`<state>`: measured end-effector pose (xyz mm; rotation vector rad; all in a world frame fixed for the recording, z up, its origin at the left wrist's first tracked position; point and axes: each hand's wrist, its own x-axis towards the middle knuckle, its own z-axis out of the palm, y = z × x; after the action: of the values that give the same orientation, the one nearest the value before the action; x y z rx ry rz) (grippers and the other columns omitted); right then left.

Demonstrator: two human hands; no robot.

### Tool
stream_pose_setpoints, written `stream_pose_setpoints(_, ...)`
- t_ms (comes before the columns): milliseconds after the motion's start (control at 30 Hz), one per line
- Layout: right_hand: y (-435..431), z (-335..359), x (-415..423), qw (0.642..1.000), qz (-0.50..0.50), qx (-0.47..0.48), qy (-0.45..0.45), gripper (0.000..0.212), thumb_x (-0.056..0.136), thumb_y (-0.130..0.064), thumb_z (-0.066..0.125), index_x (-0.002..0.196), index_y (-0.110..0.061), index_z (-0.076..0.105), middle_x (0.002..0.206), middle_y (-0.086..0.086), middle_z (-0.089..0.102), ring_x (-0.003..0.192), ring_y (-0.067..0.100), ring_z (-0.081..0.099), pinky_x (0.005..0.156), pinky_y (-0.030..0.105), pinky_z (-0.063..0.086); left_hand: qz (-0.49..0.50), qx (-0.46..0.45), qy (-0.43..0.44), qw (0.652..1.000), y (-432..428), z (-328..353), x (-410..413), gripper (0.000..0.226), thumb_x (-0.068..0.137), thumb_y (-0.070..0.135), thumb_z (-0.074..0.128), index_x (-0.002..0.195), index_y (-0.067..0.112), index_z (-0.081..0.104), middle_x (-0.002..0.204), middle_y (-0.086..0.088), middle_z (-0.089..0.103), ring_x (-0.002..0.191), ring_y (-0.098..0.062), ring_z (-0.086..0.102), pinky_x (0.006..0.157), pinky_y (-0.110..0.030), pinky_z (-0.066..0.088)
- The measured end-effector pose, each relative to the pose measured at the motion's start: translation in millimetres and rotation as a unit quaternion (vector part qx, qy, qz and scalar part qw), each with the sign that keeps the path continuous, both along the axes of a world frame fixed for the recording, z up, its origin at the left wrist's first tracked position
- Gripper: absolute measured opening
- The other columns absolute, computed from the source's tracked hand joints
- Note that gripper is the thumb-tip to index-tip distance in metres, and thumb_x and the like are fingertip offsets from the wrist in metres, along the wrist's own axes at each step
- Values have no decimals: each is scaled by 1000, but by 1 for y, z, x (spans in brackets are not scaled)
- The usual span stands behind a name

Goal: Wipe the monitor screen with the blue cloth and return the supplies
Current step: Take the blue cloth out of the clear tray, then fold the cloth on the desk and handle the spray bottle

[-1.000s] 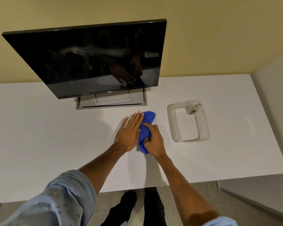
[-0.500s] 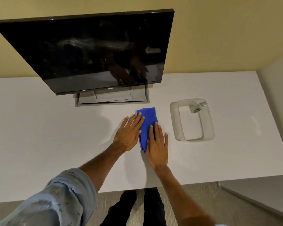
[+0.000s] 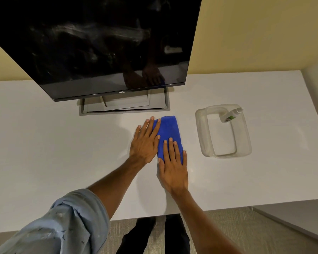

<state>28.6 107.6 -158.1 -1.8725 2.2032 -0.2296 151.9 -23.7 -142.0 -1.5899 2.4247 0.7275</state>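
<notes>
Now both hands lie flat on the folded blue cloth

The blue cloth [image 3: 170, 129] lies folded into a narrow strip on the white counter [image 3: 44, 153], near the middle of the frame. It sits just below the monitor stand base [image 3: 125, 107] and to the left of the clear container [image 3: 200, 132].

The left hand [image 3: 145, 142] lies flat with straight fingers. Its outer fingers overlap the cloth's left edge and the rest rest on the counter. The right hand [image 3: 173, 169] is flat too, fingers straight and spread over the cloth's lower end, palm on the counter below it. The two hands are side by side, nearly touching, and neither curls round anything.

The monitor [image 3: 99, 43] fills the upper left of the frame, its dark screen showing pale smears and a reflection of the hands. A small white spray bottle [image 3: 230, 115] leans in the upper right corner of the container, its cap over the rim. A light blue sleeve [image 3: 62, 226] is at the lower left.
</notes>
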Motion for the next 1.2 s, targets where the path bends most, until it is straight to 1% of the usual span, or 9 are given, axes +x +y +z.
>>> stream_pose_setpoints(200,-1,16,-6,1000,8,3,-18,65,115,-42,34,173,-16,21,181,5,14,168,23,12,135,57,18,55,-43,54,996,31,-2,9,75,113,51,8,178,18,-7,187,-2,-14,175,-22,-12,143,-46,-2)
stream_pose_setpoints(267,0,23,-9,999,15,1,-31,65,115,-45,23,173,-17,16,182,2,11,169,22,9,136,56,15,74,-58,33,995,43,-7,14,72,114,47,6,178,18,-9,187,-3,-16,174,-23,-12,143,-48,2)
stream_pose_setpoints(400,-2,38,-27,997,26,-41,-61,63,117,-41,25,174,-17,12,182,-1,9,169,16,5,137,54,11,118,-69,-26,990,58,-15,16,73,112,48,-6,177,16,-15,186,-5,-21,174,-24,-15,143,-49,6)
stream_pose_setpoints(500,-8,52,-51,994,32,-78,-67,62,118,-38,25,174,-16,12,183,0,9,169,16,4,138,48,10,127,-93,-19,987,60,-18,11,69,118,46,5,179,16,-7,188,-6,-12,175,-26,-7,143,-50,8)
stream_pose_setpoints(600,-13,67,-84,980,-42,-147,-131,57,117,-28,39,171,-17,27,178,1,29,166,17,23,135,37,21,124,-127,-18,984,63,-24,12,67,120,44,13,180,17,0,188,-5,-6,176,-26,-1,143,-50,10)
stream_pose_setpoints(700,-25,81,-123,930,-190,-249,-190,48,109,-9,51,157,-11,50,152,7,58,142,25,52,121,22,36,136,-143,19,980,65,-27,13,67,119,44,15,180,16,5,189,-2,1,176,-23,3,143,-50,11)
stream_pose_setpoints(867,-76,95,-178,859,-343,-280,-255,44,106,-10,57,150,-5,54,137,12,56,113,24,66,93,41,60,149,-144,39,977,65,-30,13,67,118,44,17,180,20,6,189,3,1,175,-16,2,143,-51,11)
stream_pose_setpoints(1033,-108,91,-205,873,-351,-247,-231,51,105,-27,67,149,-4,55,143,14,52,116,32,68,96,39,57,147,-154,38,976,65,-35,14,69,117,42,21,180,21,5,189,4,-1,175,-15,0,143,-52,11)
stream_pose_setpoints(1200,-116,82,-207,886,-352,-228,-199,38,97,-19,77,130,-2,65,132,13,54,119,30,59,100,41,54,143,-161,32,976,64,-37,14,69,117,42,22,180,20,6,189,2,0,176,-17,2,142,-54,14)
